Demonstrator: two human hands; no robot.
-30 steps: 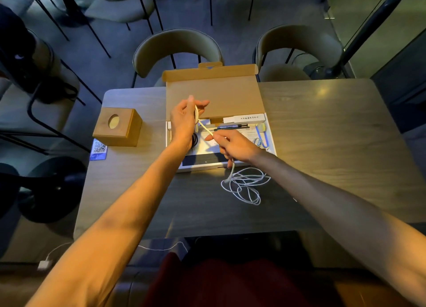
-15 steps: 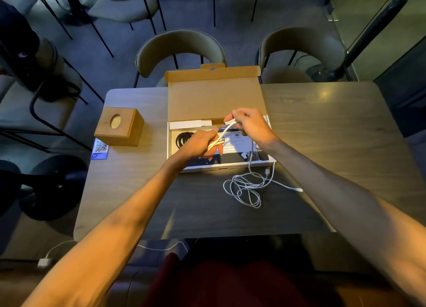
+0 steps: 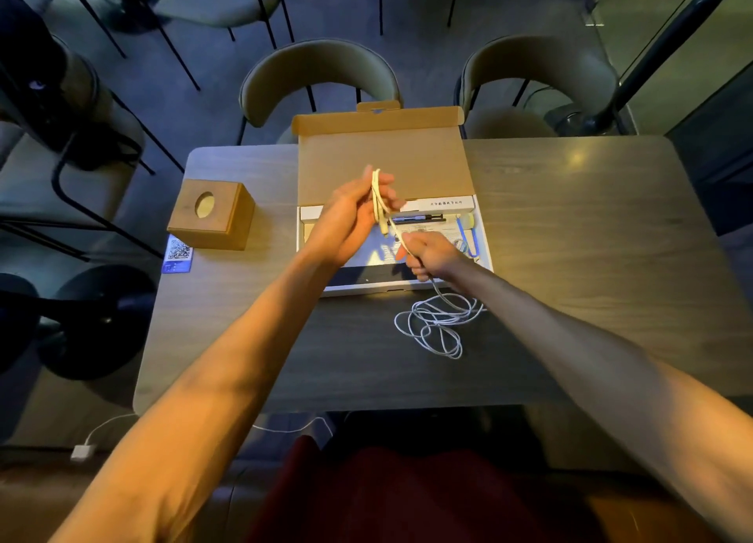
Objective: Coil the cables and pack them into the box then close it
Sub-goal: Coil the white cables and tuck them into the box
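Note:
A flat cardboard box (image 3: 483, 232) lies open on the table, its brown lid (image 3: 383, 163) folded back toward the chairs. My left hand (image 3: 350, 220) is raised above the box and holds a few loops of a white cable (image 3: 438, 324). My right hand (image 3: 432, 255), lower and to the right over the box's front part, grips the same cable. From that hand the cable runs down to a loose tangle on the table just in front of the box. A black pen (image 3: 419, 218), papers and a blue item (image 3: 470, 236) lie inside the box.
A wooden cube (image 3: 214, 212) with a round hole stands left of the box, with a QR-code card (image 3: 177, 254) in front of it. Two chairs (image 3: 322, 77) stand at the table's far edge. A white charger and cord (image 3: 83, 451) lie on the floor at lower left.
My left hand rose from low over the box with the loops. My right hand came down from the box's back to its front. The tangle on the table has shrunk.

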